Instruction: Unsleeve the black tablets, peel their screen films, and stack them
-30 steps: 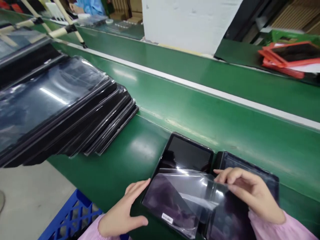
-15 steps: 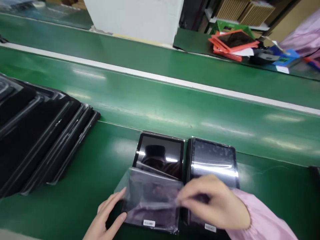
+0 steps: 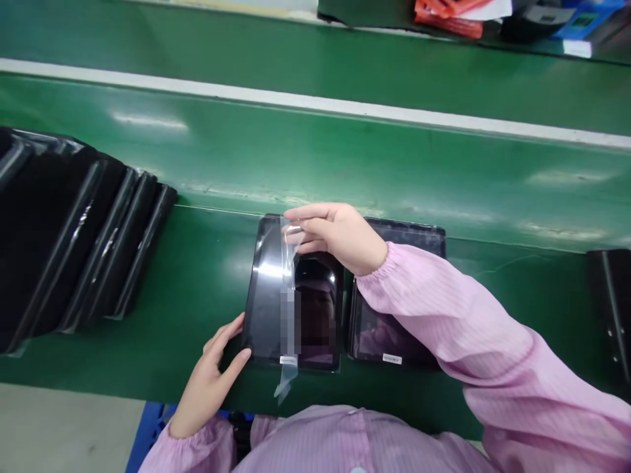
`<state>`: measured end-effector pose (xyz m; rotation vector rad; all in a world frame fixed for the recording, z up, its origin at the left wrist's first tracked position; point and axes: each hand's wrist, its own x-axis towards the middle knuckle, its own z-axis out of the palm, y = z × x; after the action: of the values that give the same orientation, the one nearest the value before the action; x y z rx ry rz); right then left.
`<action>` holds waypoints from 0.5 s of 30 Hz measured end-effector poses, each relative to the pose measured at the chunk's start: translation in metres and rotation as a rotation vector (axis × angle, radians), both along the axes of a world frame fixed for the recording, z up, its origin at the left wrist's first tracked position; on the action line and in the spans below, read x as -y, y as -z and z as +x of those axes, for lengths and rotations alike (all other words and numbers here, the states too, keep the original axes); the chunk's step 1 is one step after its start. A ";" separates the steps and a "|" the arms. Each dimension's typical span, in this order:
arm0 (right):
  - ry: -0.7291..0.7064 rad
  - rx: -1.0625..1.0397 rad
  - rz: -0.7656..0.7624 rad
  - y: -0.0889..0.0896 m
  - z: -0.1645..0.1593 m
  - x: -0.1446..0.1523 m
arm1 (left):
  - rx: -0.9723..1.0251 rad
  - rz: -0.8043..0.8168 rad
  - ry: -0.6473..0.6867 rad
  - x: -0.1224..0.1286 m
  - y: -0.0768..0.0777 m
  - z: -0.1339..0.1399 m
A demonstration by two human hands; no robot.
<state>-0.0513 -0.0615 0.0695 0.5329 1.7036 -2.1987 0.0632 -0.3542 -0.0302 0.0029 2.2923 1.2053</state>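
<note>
In the head view a black tablet [image 3: 318, 309] lies face up on the green bench. A strip of clear plastic film [image 3: 290, 295] runs down its glass, its lower end hanging past the near edge. My right hand [image 3: 340, 233] is above the tablet's far edge, fingers closed on the film's upper end. With thumb and fingers apart, my left hand [image 3: 217, 368] rests against the tablet's left edge near its lower corner. Just to the right lies a second tablet [image 3: 384, 332], partly hidden under my right sleeve, with a small white label near its lower edge.
Overlapping black items in clear plastic [image 3: 73, 243] lie on the left. Another plastic-wrapped black item [image 3: 611, 309] sits at the right edge. A white strip [image 3: 315, 104] crosses the green bench [image 3: 207, 263]. Orange pieces [image 3: 453, 16] and a blue object [image 3: 589, 20] are at the back.
The view has tilted down toward my body. My right hand has moved to the tablet's far edge, drawing up the film that lay over the lower half. My left hand remains at the left edge.
</note>
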 end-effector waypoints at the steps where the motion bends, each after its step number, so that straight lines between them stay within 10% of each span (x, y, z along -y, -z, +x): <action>1: 0.015 0.014 -0.018 0.002 -0.002 0.000 | -0.001 0.004 -0.001 0.000 0.000 0.000; 15: 0.179 0.080 -0.173 0.017 -0.013 0.000 | -0.010 0.020 -0.027 -0.005 -0.009 -0.002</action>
<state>-0.0640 -0.0616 0.0523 0.7432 1.4586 -2.3851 0.0608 -0.3494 -0.0210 -0.0144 2.2957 1.2449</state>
